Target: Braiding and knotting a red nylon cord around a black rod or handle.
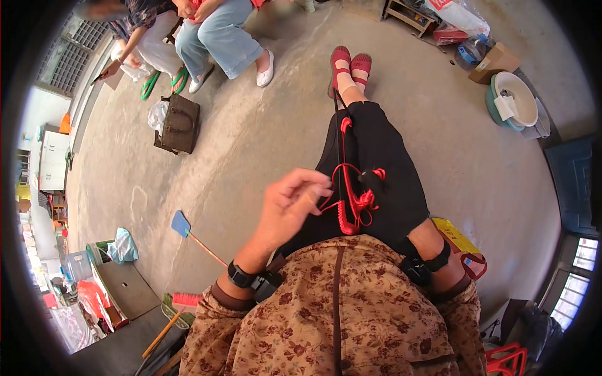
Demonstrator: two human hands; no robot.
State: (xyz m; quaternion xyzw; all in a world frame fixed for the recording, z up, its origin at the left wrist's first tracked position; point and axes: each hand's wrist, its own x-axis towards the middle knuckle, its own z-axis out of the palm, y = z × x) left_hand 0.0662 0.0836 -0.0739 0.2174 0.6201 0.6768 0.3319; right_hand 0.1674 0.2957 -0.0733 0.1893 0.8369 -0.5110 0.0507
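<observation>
My left hand is closed, thumb against fingers, at the edge of a thin red cord that curves in a loop over my lap. My right forearm leads to a hand covered in black, which blends with my black trousers; its fingers cannot be made out. Beside it lies a tangle of red cord with loose ends. A thick red knotted strip rests against my waist. From the red work a black strap stretches along my legs to my red shoes.
A dark handbag stands on the concrete floor. Two seated people are at the upper left. A blue fly swatter lies left of me. Basins and a cardboard box are at the far right. Boxes and bags crowd the lower left.
</observation>
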